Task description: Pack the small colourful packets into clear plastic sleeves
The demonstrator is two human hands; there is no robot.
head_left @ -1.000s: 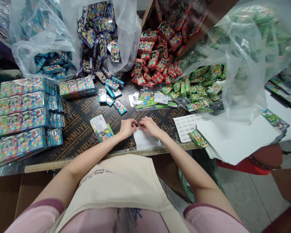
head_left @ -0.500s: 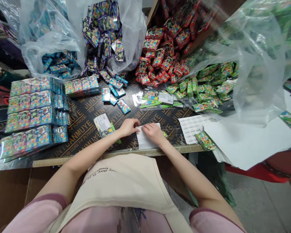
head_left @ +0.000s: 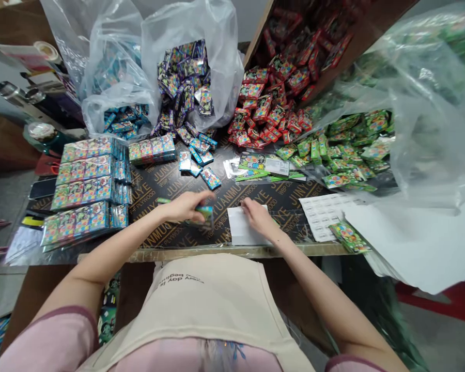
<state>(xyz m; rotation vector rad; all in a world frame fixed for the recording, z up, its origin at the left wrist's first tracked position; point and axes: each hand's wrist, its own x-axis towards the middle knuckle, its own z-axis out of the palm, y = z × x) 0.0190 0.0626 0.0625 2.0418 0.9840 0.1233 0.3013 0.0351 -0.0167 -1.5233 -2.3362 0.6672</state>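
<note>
My left hand point(head_left: 186, 207) is closed around a colourful printed card packet point(head_left: 205, 213), blurred by motion, above the dark plywood tabletop point(head_left: 147, 178). Beside it, my right hand point(head_left: 259, 219) lies over a white sheet of paper point(head_left: 238, 232) near the table's front edge. Its thumb and fingertips are pinched together by the sheet's upper part, and whatever may be between them is too small to make out. A bit of another printed piece shows beyond the right hand, mostly hidden.
Stacked wrapped packs point(head_left: 87, 188) stand left, with several loose blue boxes point(head_left: 210, 177) nearer the middle. Behind are purple boxes point(head_left: 184, 77), red boxes point(head_left: 275, 103) and green packets point(head_left: 344, 160) spilling from bags. A sticker sheet point(head_left: 320, 214) and white paper stack point(head_left: 414, 243) lie right.
My left hand has left the white sheet, moved left and picked up the printed packet that lay on the table. My right hand stays at the sheet. The view has shifted left.
</note>
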